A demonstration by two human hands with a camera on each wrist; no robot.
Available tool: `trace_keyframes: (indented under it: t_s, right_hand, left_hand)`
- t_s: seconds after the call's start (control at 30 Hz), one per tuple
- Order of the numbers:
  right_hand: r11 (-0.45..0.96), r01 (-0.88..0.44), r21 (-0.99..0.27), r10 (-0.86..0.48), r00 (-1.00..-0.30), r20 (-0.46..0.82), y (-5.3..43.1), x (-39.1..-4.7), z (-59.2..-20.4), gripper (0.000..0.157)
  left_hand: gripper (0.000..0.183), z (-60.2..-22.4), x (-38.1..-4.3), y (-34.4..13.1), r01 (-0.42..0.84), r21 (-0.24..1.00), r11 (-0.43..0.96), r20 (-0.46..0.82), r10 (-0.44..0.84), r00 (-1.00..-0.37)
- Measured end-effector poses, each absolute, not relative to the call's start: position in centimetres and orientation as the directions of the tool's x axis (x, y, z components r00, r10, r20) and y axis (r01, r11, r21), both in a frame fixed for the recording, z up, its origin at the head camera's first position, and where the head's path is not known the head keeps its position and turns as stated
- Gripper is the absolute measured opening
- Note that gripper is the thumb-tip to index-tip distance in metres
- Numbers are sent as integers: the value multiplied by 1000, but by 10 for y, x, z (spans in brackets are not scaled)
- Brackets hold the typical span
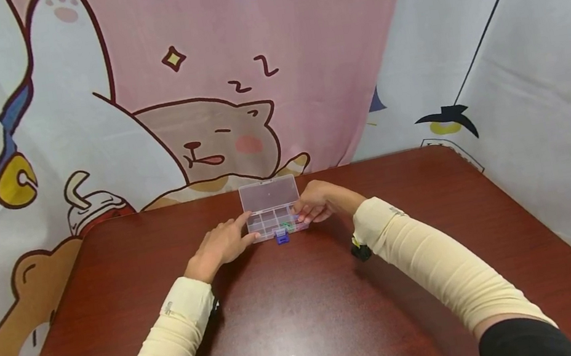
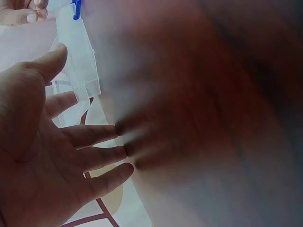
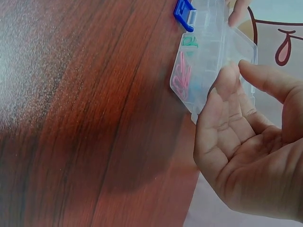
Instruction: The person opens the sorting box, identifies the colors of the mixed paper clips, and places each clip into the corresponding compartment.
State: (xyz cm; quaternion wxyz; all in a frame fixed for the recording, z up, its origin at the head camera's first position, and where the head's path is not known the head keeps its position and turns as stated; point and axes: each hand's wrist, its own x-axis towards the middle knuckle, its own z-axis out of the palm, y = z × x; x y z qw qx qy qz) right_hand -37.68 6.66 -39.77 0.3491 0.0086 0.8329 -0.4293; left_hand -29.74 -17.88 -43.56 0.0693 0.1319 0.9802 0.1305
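A clear plastic compartment box (image 1: pixel 269 225) lies on the table with its lid (image 1: pixel 269 195) raised and its blue latch (image 1: pixel 282 237) facing me. My left hand (image 1: pixel 224 241) steadies the box's left end, thumb at the front and forefinger farther back; its other fingers are spread straight in the left wrist view. Over the right-end compartments is my right hand (image 1: pixel 314 202), with bent fingers and thumb and forefinger tips close together. I cannot tell whether something small is between them. Pink paper clips (image 3: pixel 182 78) and green ones (image 3: pixel 190 41) lie in separate front compartments.
The brown wooden table (image 1: pixel 307 311) runs back to a hanging cloth (image 1: pixel 345 56) printed with cartoon animals, close behind the box. More printed cloth hangs along the left and right sides.
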Motion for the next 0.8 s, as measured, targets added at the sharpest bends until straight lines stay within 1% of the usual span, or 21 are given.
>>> trace_keyframes:
  t_s: [0.33, 0.67, 0.8]
  right_hand:
    - [631, 309, -712, -291, -756, -587, 71, -378, -396, 30]
    - [626, 312, -715, -291, -757, -585, 72, -380, -397, 27]
    - [608, 291, -739, -299, -778, -552, 75, -382, -396, 29]
  left_hand:
    - [67, -438, -301, -182, 272, 285, 919, -74, 304, -950]
    - [71, -438, -302, -185, 266, 287, 920, -91, 303, -949]
    - [72, -438, -303, -187, 255, 314, 915, -105, 300, -948]
